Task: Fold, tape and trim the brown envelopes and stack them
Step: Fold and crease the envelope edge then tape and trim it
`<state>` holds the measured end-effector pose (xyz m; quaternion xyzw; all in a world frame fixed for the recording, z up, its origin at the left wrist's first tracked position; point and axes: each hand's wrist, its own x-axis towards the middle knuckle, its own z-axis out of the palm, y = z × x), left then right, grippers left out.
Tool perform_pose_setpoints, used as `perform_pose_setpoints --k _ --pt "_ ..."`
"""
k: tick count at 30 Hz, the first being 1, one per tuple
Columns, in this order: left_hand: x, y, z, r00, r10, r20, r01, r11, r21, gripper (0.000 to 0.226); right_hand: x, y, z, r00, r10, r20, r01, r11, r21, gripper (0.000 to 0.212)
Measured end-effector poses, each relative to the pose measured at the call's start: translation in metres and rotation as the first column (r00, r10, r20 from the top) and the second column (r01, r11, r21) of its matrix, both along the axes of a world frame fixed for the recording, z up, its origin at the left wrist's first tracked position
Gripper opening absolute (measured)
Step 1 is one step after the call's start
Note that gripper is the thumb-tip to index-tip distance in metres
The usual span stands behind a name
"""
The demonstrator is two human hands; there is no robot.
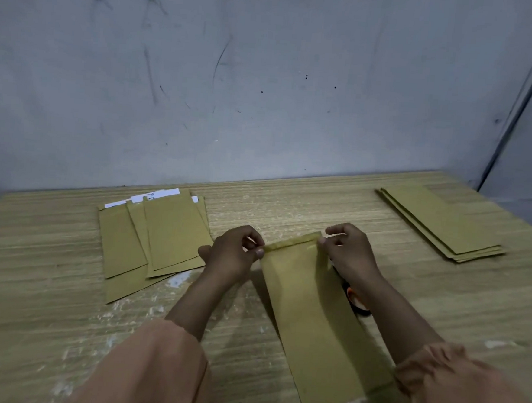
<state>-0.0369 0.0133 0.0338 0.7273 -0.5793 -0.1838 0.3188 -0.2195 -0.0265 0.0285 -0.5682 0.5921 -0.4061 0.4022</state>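
A long brown envelope (pixel 316 315) lies flat on the wooden table (pixel 48 280), between the two forearms, its near end close to the person. At its far end the flap is folded over. The left hand (pixel 234 254) pinches the left corner of this fold with curled fingers, and the right hand (pixel 350 254) pinches the right corner. Under the right wrist something dark with orange (pixel 357 300) shows; I cannot tell what it is. Further left lies a loose pile of envelopes (pixel 161 241) with white paper (pixel 156 195) behind. Far right is a neat stack (pixel 442 224).

wooden table (pixel 48 280), envelope (pixel 319 315), two envelope piles (pixel 161 238) (pixel 442 223)
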Motion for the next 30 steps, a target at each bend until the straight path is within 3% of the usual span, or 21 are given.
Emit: perform_pose_setpoints --k 6,9,15,19,27,30 --pt "0.0 -0.007 -0.005 0.97 0.007 -0.241 -0.01 1.0 -0.012 0.024 0.004 0.004 -0.006 0.979 -0.107 0.176 0.114 0.993 -0.03 0.006" --pt "-0.008 -0.005 -0.004 0.955 -0.017 -0.298 0.025 0.999 0.024 0.011 0.005 0.009 -0.007 0.969 -0.118 0.215 0.134 0.989 -0.062 0.008" --pt "-0.024 -0.002 0.004 0.988 -0.072 -0.14 0.067 0.997 -0.04 0.02 0.011 0.017 -0.008 0.981 -0.083 0.173 0.111 0.982 -0.155 0.018" --pt "-0.027 -0.003 0.005 0.995 -0.037 -0.098 0.036 0.999 -0.017 0.017 0.012 0.021 -0.008 0.99 -0.1 0.104 0.121 0.968 -0.218 0.011" --pt "-0.027 0.002 0.01 0.997 -0.05 -0.066 0.048 0.998 -0.03 0.011 0.013 0.023 -0.007 0.979 -0.112 0.169 0.142 0.974 -0.179 0.008" --pt "-0.026 0.0 0.01 0.998 -0.023 -0.051 0.022 0.999 -0.033 0.008 0.011 0.022 -0.003 0.967 -0.072 0.246 0.088 0.995 -0.055 0.012"
